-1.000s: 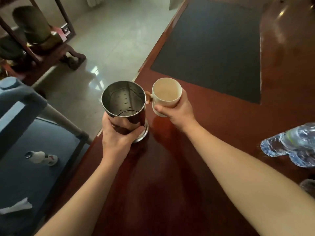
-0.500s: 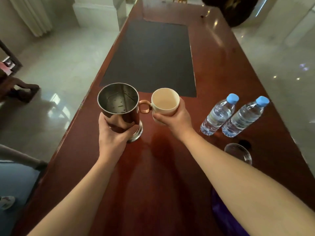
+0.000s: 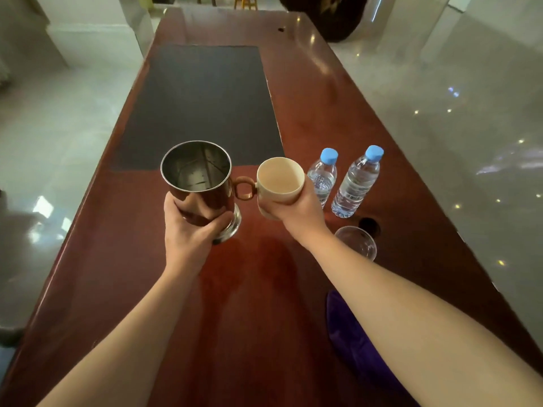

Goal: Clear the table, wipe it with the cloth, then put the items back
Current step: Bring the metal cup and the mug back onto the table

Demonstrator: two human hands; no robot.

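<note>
Looks like you're on the put-back stage: left hand [image 3: 188,239] wrapped round the steel mug [image 3: 199,186], right hand [image 3: 296,211] gripping the cream cup [image 3: 280,180], both just above the table [image 3: 323,92]; purple cloth [image 3: 349,336] lies near right, beside two bottles [image 3: 354,183]

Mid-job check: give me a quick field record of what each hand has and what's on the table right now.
left hand: left hand grips the metal mug, held upright
right hand: right hand holds the cream cup, handle pointing at the metal mug
cup contents: both look empty
bottles: two water bottles stand upright on the table, right of the cup
glass: clear glass near the right forearm
cloth: purple cloth lies partly under the right arm
mat: dark mat beyond the hands
</note>
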